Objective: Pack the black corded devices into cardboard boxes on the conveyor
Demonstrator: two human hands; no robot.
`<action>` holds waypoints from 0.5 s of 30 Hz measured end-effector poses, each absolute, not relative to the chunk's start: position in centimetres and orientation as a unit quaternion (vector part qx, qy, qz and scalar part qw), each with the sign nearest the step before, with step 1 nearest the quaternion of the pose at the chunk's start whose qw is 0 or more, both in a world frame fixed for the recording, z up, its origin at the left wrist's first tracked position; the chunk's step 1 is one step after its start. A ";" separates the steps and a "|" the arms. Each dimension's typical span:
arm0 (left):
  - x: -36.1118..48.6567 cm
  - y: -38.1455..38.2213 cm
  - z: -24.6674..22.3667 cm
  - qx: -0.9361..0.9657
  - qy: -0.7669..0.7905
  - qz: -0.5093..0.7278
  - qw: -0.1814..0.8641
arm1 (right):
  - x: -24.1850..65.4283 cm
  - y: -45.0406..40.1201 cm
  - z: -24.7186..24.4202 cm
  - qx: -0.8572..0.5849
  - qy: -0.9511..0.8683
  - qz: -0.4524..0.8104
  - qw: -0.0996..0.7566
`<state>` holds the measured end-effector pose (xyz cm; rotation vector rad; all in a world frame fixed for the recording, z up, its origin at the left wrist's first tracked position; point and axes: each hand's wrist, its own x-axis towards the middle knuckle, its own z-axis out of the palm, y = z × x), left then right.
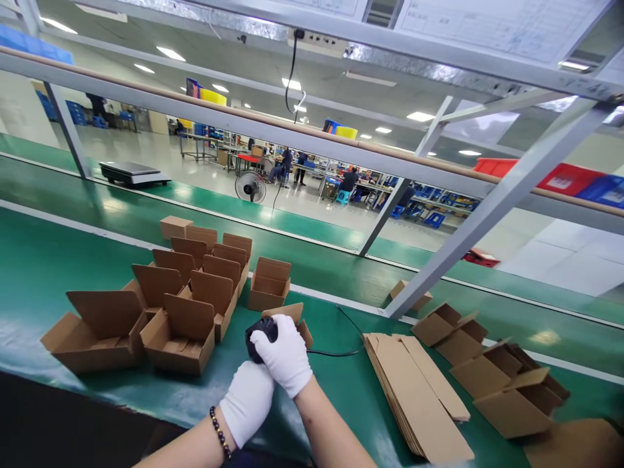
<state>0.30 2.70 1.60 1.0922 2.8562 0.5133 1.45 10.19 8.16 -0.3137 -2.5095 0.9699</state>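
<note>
Both my hands wear white gloves and are close together over the front of the green bench [336,377]. My right hand [285,354] is wrapped round a black device [260,335] whose exact kind I cannot make out. A black cable [336,353] runs along the bench to the right from behind my right hand. My left hand [249,396] lies just below the device, its fingers hidden, so whether it grips is unclear. Just behind my right hand stands an open cardboard box [292,313], partly covered by it.
Open cardboard boxes [180,338] stand in rows to the left, with a single box [269,284] beside them. Flat cardboard sheets [414,396] are stacked at right, near more open boxes [511,383]. A slanted metal post [468,227] rises behind; a scale [131,172] stands far left.
</note>
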 end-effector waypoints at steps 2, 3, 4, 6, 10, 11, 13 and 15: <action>0.2 2.3 1.9 0.365 0.919 0.144 0.031 | 0.5 10.8 7.0 -0.121 -0.901 0.371 0.191; 0.2 2.2 2.2 0.373 0.918 0.134 0.033 | 0.3 11.3 6.6 -0.119 -0.894 0.393 0.180; 0.2 2.0 2.4 0.382 0.915 0.129 0.032 | 0.2 11.9 6.3 -0.118 -0.882 0.422 0.171; 0.4 1.9 2.7 0.397 0.909 0.125 0.027 | 0.2 13.0 5.8 -0.116 -0.845 0.498 0.160; 0.6 1.7 2.4 0.412 0.904 0.114 0.016 | 0.9 14.0 5.4 -0.135 -0.800 0.551 0.193; 0.6 1.7 2.2 0.417 0.902 0.108 0.006 | 1.1 14.0 5.4 -0.149 -0.813 0.524 0.204; 0.6 1.7 1.9 0.426 0.899 0.098 -0.013 | 1.6 13.8 5.7 -0.180 -0.851 0.439 0.224; 0.4 1.6 1.7 0.430 0.898 0.093 -0.022 | 2.0 13.5 6.0 -0.197 -0.883 0.356 0.234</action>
